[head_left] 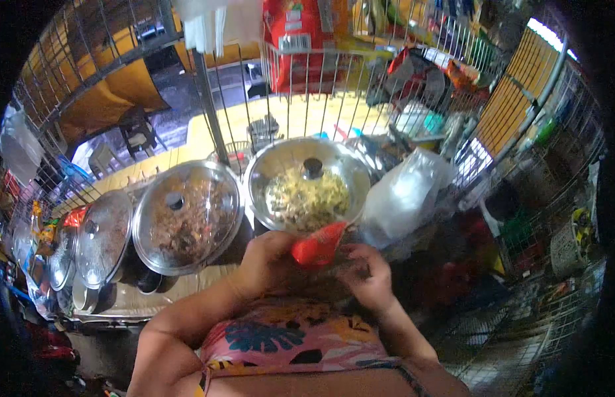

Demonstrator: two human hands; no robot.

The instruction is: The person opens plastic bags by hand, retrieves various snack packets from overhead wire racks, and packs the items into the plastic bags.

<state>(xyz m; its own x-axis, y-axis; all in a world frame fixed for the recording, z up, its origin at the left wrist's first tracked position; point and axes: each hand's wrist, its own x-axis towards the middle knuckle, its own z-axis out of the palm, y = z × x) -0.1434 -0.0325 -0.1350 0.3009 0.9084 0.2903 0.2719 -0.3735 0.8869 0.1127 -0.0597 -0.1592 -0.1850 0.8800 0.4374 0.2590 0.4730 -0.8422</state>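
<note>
In the head view, my left hand (267, 261) is closed around a small red packet (318, 245), whose narrow end points up and to the right. My right hand (368, 274) is just right of the packet, its fingers loosely bent and apart; blur hides whether a fingertip touches the packet. Straight ahead of both hands is a wide metal pan (254, 182) under a clear lid with a black knob (312, 168). Pale, yellowish chopped food (301, 197) shows through the lid. A filled translucent plastic bag (406, 195) stands to its right.
More lidded pans stand on the left: one of brown food (188, 218), then a tilted one (103, 238). A wire grille (234, 106) rises behind the pans, with a large red package (294, 46) against it. Beyond lies a yellow table (168, 155). Wire racks (545, 317) fill the right.
</note>
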